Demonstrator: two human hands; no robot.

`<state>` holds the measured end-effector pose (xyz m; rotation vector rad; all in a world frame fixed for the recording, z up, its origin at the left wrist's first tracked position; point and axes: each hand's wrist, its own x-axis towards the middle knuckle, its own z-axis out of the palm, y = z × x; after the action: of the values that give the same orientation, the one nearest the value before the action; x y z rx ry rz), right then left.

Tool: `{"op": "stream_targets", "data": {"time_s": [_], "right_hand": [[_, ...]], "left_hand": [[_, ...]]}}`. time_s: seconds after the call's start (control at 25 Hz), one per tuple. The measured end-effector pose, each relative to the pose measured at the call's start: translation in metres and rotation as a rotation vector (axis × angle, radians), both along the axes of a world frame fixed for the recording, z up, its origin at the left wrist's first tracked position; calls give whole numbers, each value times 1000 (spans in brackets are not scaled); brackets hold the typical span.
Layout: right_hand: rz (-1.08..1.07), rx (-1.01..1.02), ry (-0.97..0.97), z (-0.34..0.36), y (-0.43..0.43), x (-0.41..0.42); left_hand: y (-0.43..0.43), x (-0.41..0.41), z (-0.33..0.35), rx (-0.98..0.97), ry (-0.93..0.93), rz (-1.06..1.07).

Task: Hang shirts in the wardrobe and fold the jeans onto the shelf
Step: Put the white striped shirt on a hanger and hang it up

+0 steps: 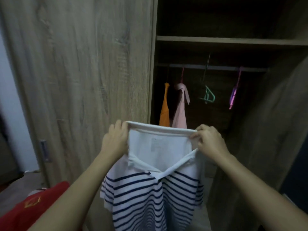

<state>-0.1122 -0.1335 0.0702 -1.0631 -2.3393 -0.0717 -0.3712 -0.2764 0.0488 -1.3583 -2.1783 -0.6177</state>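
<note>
A white polo shirt with navy stripes [155, 194] hangs in front of me, held up by its collar. My left hand [115, 137] grips the collar's left end, and my right hand [209, 140] pinches its right end. Behind it the wardrobe stands open, with a dark rail [216, 67] across it. On the rail hang an orange shirt [165, 107] and a pink shirt [180, 107]. An empty green hanger [208, 95] and an empty purple hanger [234, 94] hang further right. A wooden shelf [231, 41] runs above the rail.
A closed wooden sliding door [80, 80] fills the left half of the view. The other door panel [270, 130] stands at the right. A red garment with a gold emblem [28, 209] lies at the lower left.
</note>
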Motion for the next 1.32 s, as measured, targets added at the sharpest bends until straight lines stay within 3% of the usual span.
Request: {"op": "stream_targets", "data": {"time_s": [0.08, 0.16, 0.32, 0.56, 0.72, 0.88, 1.12, 1.32], "right_hand": [[-10, -168, 100, 2, 9, 13], [-47, -229, 210, 6, 20, 26], [-67, -299, 104, 11, 28, 39], [55, -505, 108, 60, 65, 68], [112, -593, 232, 83, 91, 74], [214, -640, 167, 87, 109, 74], [299, -616, 152, 91, 144, 87], [340, -613, 134, 101, 172, 100]], "left_hand": [[0, -9, 10, -92, -190, -156], [4, -10, 29, -46, -295, -190], [25, 10, 43, 7, -311, -185], [65, 33, 51, 51, -386, -67], [96, 62, 62, 40, -440, -255], [159, 117, 76, 146, -433, -325], [303, 150, 93, 241, -893, -447], [398, 159, 118, 250, -1049, -387]]}}
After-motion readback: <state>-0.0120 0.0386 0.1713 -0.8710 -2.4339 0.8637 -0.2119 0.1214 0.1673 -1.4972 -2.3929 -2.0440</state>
